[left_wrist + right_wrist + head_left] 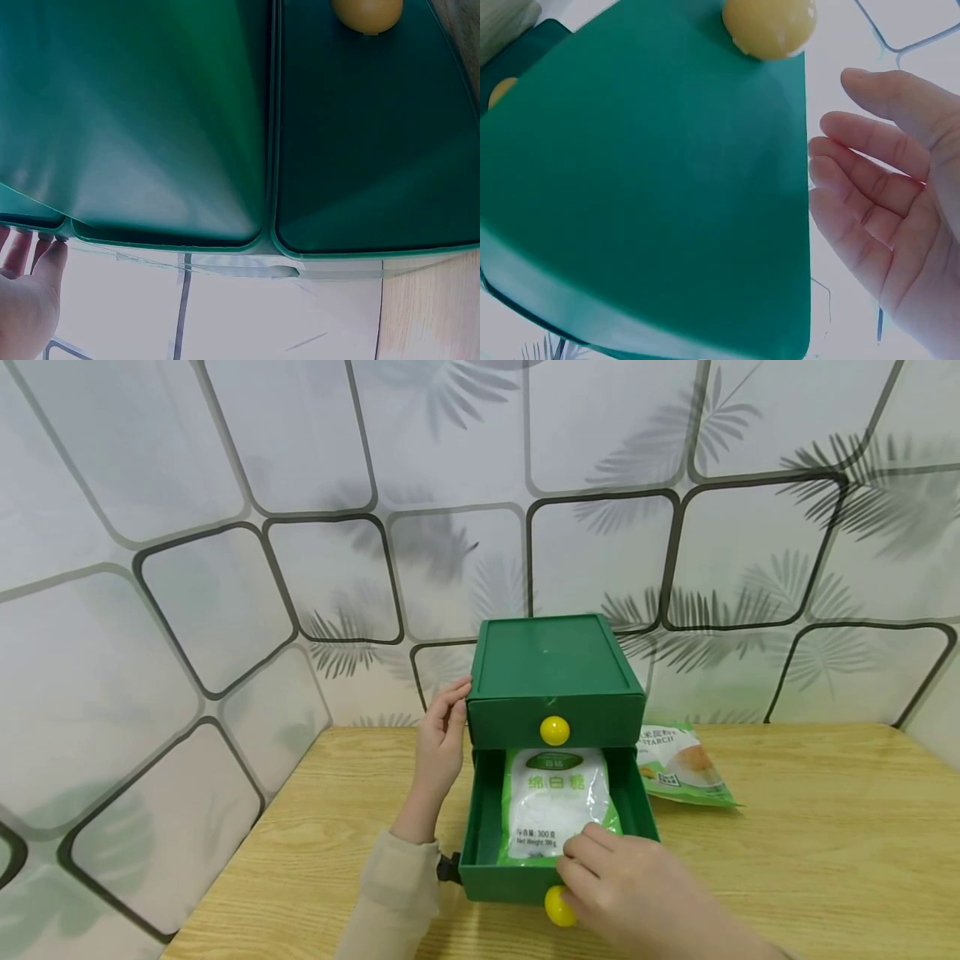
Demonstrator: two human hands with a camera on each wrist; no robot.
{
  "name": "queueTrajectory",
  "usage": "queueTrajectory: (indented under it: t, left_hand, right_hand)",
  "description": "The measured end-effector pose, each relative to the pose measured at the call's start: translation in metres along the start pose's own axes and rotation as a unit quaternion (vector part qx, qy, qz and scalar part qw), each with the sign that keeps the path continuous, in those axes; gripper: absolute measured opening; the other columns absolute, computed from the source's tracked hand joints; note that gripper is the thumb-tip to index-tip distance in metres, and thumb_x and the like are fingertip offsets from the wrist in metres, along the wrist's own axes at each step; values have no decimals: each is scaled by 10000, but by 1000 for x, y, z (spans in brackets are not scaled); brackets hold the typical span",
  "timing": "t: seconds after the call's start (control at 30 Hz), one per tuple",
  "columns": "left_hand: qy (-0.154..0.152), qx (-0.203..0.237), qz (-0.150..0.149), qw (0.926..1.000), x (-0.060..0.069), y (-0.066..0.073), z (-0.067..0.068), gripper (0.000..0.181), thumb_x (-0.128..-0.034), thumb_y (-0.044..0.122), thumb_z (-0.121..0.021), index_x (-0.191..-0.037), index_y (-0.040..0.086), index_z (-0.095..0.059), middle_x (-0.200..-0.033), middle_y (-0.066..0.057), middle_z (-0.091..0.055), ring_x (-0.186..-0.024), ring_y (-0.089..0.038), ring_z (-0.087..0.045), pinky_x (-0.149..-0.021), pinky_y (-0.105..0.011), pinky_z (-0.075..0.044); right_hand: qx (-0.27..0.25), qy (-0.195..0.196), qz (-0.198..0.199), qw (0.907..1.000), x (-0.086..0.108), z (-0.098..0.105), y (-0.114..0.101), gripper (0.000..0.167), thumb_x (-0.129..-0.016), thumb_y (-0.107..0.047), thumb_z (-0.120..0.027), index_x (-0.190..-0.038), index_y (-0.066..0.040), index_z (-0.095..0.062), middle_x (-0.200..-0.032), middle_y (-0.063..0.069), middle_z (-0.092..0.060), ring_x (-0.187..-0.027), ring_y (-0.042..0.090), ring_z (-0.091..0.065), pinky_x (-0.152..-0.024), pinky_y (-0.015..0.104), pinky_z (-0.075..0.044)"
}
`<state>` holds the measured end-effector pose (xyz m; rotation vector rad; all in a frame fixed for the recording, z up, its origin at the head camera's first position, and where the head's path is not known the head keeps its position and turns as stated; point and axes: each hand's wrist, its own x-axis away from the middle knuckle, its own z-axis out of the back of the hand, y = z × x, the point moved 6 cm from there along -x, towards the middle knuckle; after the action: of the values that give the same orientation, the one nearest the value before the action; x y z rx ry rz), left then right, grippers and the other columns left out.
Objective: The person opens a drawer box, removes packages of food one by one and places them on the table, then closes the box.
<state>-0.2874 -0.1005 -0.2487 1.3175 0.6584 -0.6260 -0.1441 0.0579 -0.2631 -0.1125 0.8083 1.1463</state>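
A green two-drawer box stands on the table with its lower drawer pulled out and its upper drawer closed. In the lower drawer lies a white and green bag. My left hand touches the box's left side, fingers fairly straight; its fingertips also show in the left wrist view. At the lower drawer's front, by the yellow knob, is my right hand. In the right wrist view this hand has loosely bent fingers at the edge of the green front, holding nothing.
A white, green and orange starch bag lies on the wooden table to the right of the box. A patterned wall covering rises behind the table and along its left side. Something small and black sits by my left sleeve.
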Motion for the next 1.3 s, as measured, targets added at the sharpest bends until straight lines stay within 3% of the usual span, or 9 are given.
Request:
queueTrajectory:
  t: [0.17,0.3,0.4,0.63,0.93,1.3]
  left_hand:
    - [44,8,-69,10000,0,-17,3,264,-933,-37,-362,-1142,-136,-490,-1244,-233,-443,-1165,-294,-404,-908,-310,-389]
    - [88,-8,-88,9999,0,-26,6,266,-936,-19,-368,-1147,-113,-500,-1252,-202,-450,-1173,-264,-402,-908,-260,-384]
    - [102,42,-93,9999,1,-24,7,268,-935,-27,-365,-1150,-114,-498,-1256,-207,-446,-1173,-269,-401,-907,-259,-385]
    - [58,-85,32,9999,2,0,5,260,-931,-51,-358,-1133,-156,-483,-1239,-249,-440,-1148,-315,-414,-869,-230,-398]
    - [46,0,-5,10000,2,-1,1,263,-933,-40,-361,-1136,-154,-484,-1238,-252,-441,-1132,-312,-429,-829,-189,-400]
    - [52,5,-71,10000,0,1,0,259,-932,-42,-362,-1130,-155,-486,-1230,-261,-444,-1143,-314,-423,-871,-286,-409]
  right_hand:
    - [28,-39,-30,10000,0,2,3,414,-974,-278,-299,-750,-111,-605,-734,-35,-532,-654,113,-457,-567,175,-426]
    - [17,-104,-93,9999,-1,2,7,314,-943,-270,-412,-765,-105,-611,-763,-24,-544,-669,121,-473,-588,180,-442]
    - [-41,-89,-184,9998,-1,2,10,287,-926,-276,-456,-777,-95,-622,-784,-15,-554,-676,126,-480,-598,170,-448]
    - [-190,173,-405,9988,0,5,17,406,-952,-314,-323,-772,-96,-615,-773,-28,-547,-678,113,-487,-568,149,-443]
    - [-139,377,-667,9970,2,9,25,469,-953,-343,-264,-769,-96,-619,-754,-34,-552,-653,107,-479,-524,158,-437]
    - [-491,334,-869,9944,8,1,41,409,-927,-387,-348,-798,-117,-627,-771,-57,-540,-674,79,-515,-502,135,-417]
